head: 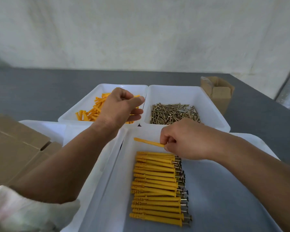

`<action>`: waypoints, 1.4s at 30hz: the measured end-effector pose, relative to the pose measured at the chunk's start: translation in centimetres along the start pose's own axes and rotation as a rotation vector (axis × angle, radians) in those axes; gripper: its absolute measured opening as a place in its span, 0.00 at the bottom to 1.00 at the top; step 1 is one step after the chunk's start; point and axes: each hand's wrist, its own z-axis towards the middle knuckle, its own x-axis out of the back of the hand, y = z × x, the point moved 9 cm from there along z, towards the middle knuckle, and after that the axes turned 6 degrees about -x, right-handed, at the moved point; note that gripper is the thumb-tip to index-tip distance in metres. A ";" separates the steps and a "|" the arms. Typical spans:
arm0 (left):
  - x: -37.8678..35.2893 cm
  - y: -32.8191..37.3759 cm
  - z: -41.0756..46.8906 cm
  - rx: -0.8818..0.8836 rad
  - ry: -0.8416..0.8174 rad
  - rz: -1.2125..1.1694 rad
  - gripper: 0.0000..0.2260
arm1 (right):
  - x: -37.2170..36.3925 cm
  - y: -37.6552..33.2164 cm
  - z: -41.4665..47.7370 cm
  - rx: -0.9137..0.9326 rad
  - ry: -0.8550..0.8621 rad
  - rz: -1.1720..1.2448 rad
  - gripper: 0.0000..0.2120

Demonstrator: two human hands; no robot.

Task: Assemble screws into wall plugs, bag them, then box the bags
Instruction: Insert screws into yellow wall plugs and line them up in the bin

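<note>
The right hand (187, 141) is pinching one yellow wall plug (149, 142) (at centre); the left hand (122, 108) is curling over the plug tray (81, 106) at 11 o'clock, grasp unclear.

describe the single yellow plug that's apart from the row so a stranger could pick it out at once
Find the large white tray nearest the camera, where a neat row of yellow plugs with screws lies side by side. Just beyond the row's far end, the right hand pinches one yellow plug by its right end. It alone is clear of the row and held in fingers.
</note>
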 end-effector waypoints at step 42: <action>3.8 -1.3 1.0 -0.044 0.118 0.568 0.06 | -5.5 -1.0 -1.0 -0.036 -0.424 -0.189 0.12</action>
